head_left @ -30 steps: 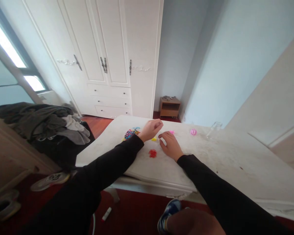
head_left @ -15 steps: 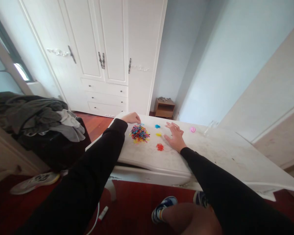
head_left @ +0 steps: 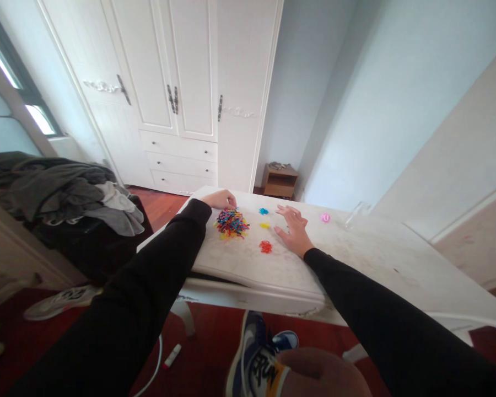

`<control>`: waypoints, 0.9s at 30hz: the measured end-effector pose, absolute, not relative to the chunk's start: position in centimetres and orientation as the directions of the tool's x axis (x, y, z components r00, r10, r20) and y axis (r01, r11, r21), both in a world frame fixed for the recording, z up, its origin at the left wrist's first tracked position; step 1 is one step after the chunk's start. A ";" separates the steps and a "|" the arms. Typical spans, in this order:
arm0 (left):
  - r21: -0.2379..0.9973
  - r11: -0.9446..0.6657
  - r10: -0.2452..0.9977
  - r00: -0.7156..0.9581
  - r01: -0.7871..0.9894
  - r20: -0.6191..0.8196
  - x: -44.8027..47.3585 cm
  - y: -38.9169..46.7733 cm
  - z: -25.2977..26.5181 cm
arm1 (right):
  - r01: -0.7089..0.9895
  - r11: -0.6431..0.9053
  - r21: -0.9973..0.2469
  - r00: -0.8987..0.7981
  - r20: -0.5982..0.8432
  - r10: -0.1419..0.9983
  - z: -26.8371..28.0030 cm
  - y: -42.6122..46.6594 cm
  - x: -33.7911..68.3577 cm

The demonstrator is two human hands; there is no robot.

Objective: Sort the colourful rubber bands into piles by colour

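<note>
Since a second ago the left hand (head_left: 221, 199) has gone from mid-table, close by the right hand (head_left: 294, 231), out to the far side of the mixed pile (head_left: 231, 223), and a shoe (head_left: 254, 353) now shows larger below the table's near edge. The white table (head_left: 380, 256) carries everything handled here. The right hand rests over it, fingers loosely spread and apparently gripping nothing; the left has its fingertips drawn together at the pile's far edge, and whether they pinch a piece I cannot tell. The pile, many-coloured and tangled, looks like little elastic bands: I would expect them to be almost weightless, soft and stretchy, hard to break but prone to cling together, best pinched singly by a loose end at the rim. Well to the right of the right hand is a clear glass container (head_left: 357, 215), with no contents that I can make out. Smaller are the red cluster (head_left: 265, 247), nearest the table's front edge, and a round pink thing (head_left: 324, 218) near the glass; smallest, the blue cluster (head_left: 263, 210) and the yellow cluster (head_left: 264, 225), between the hands.
</note>
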State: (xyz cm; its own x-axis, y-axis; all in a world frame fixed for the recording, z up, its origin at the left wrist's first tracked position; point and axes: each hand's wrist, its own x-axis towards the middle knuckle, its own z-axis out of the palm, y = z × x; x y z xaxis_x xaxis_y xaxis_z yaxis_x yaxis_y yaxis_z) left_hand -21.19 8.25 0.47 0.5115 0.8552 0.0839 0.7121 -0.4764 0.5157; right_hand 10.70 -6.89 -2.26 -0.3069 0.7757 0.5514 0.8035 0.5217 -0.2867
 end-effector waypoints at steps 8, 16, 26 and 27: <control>0.580 -0.438 0.856 0.516 0.687 0.034 -21.4 8.2 0.7 | 0.730 0.601 -0.324 -0.356 0.571 0.740 -2.0 -6.9 10.9; 0.650 -0.396 0.849 0.528 0.649 -0.010 -22.5 8.1 1.2 | 0.592 0.737 -0.325 -0.408 0.668 0.622 -0.6 -3.9 8.6; 0.523 -0.522 0.791 0.612 0.674 -0.001 -21.4 7.0 1.5 | 0.578 0.754 -0.312 -0.418 0.680 0.602 -1.2 -1.9 7.6; 0.503 -0.532 0.788 0.616 0.681 -0.002 -21.2 6.8 1.5 | 0.580 0.757 -0.302 -0.437 0.668 0.602 -1.3 -2.1 7.6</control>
